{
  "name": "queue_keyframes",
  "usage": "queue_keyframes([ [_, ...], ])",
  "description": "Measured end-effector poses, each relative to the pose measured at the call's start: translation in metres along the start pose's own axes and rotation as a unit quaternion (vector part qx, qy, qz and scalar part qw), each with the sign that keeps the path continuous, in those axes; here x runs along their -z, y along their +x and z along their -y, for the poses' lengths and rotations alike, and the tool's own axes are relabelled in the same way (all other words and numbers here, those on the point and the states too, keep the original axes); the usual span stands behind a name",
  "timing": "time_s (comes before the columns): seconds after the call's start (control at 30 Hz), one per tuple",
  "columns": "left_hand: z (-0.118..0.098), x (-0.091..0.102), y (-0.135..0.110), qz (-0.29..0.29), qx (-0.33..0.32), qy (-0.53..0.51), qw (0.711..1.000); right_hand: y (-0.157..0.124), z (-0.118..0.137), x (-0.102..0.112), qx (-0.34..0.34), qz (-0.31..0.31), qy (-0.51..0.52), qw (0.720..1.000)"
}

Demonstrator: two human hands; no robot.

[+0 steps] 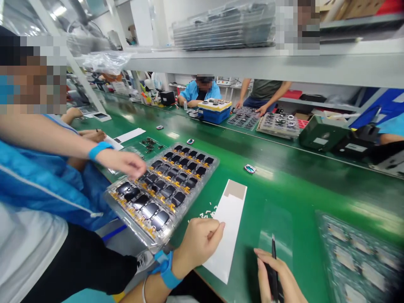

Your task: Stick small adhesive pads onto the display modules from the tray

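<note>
My left hand [202,240], with a blue wristband, is curled closed over the edge of a white paper strip [227,235]. Whatever its fingers may hold is hidden. Black tweezers [273,256] are gripped in my right hand [279,275], tips pointing up and away over a clear plastic sheet [277,225]. The strip has a beige patch at its far end, and small white bits [206,213] lie scattered beside it. Left of my hands, a clear tray [202,185] holds rows of small dark screens with orange flex strips.
A co-worker's hand [124,163] hovers over the screen tray from the left. At right lies another clear tray [325,235] with pale parts. A small watch-like part [249,168] sits on the green table [221,141]. Beyond stand a blue box [214,114] and an overhead shelf [221,63].
</note>
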State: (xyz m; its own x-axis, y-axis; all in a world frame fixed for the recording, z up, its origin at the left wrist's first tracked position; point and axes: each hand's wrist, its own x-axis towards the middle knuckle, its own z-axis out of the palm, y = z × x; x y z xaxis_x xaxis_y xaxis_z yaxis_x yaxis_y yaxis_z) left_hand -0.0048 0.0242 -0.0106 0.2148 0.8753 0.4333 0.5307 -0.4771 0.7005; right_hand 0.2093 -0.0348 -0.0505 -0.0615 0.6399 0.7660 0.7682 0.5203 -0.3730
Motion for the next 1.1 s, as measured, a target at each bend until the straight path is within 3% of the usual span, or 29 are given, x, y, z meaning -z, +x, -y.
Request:
queue_keyframes([
  [0.2, 0.001, 0.001, 0.000, 0.000, 0.009, -0.001, 1.000, 0.004, 0.001, 0.001, 0.018, 0.005, -0.008, 1.000],
  [0.47, -0.009, 0.011, 0.002, 0.001, 0.012, 0.006, 1.000, 0.005, 0.003, 0.002, -0.009, 0.018, 0.008, 1.000],
  [0.67, -0.009, 0.026, -0.008, 0.023, 0.016, -0.007, 1.000, 0.006, 0.010, 0.002, -0.049, 0.022, 0.020, 0.998],
  [0.87, -0.001, 0.026, -0.020, 0.037, 0.004, 0.015, 0.999, 0.002, 0.010, 0.003, -0.061, 0.031, 0.015, 0.998],
  [1.1, -0.011, 0.038, -0.002, 0.017, -0.001, 0.036, 0.999, 0.003, 0.007, 0.002, -0.037, 0.029, 0.013, 0.999],
])
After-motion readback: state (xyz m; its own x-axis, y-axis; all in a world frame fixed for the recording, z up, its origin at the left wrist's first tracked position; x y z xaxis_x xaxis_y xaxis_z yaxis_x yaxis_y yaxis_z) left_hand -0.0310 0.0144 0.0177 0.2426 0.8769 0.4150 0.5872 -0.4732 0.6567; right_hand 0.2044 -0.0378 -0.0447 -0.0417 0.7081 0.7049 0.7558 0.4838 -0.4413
